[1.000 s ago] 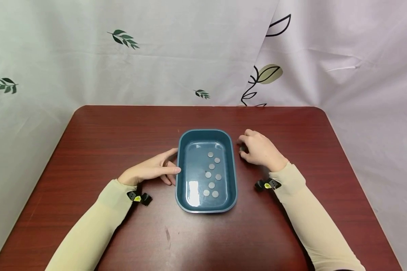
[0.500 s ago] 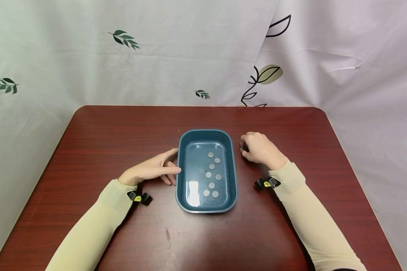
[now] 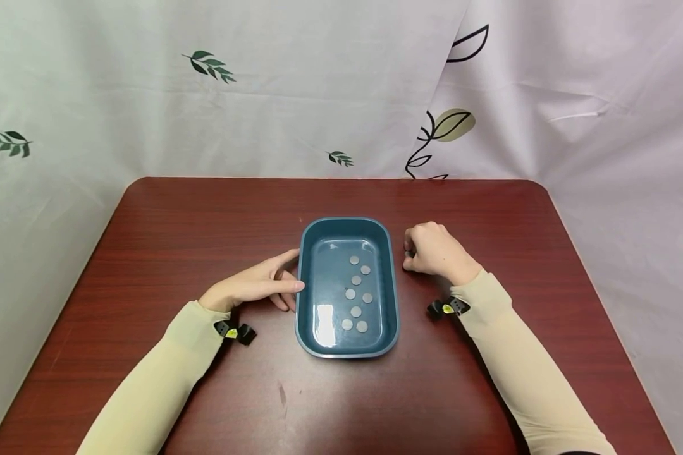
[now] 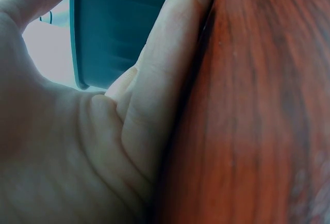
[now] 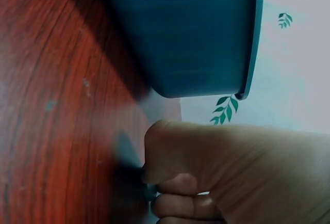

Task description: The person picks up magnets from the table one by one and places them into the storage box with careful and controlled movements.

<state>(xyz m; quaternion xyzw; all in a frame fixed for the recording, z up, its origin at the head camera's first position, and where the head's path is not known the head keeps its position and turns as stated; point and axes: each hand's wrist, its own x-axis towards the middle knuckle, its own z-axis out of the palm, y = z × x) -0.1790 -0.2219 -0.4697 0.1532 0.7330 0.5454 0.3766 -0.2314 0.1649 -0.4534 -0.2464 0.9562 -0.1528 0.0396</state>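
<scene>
A deep blue rectangular tray (image 3: 389, 284) sits mid-table with several small round silvery discs (image 3: 350, 294), like coins, lying flat on its floor. My left hand (image 3: 247, 284) holds the tray's left side: the thumb tip laps over the rim and the other fingers lie against the outer wall. In the left wrist view, those fingers (image 4: 154, 79) run low along the table beside the tray. To the right of the tray, apart from it, my right hand (image 3: 434, 253) is down at the table with curled fingers. Thumb and fingers pinch a small bluish-grey piece (image 5: 150, 193), mostly hidden.
The dark red wooden table (image 3: 341, 404) reaches back to a pale curtain (image 3: 262, 114) printed with leaves. Each wrist carries a small black camera, such as the left wrist camera (image 3: 236, 332). A faint scuff marks the table in front of the tray.
My right hand has drawn slightly down and to the right, and its fingers have curled in further. The left hand, tray and discs have stayed put.
</scene>
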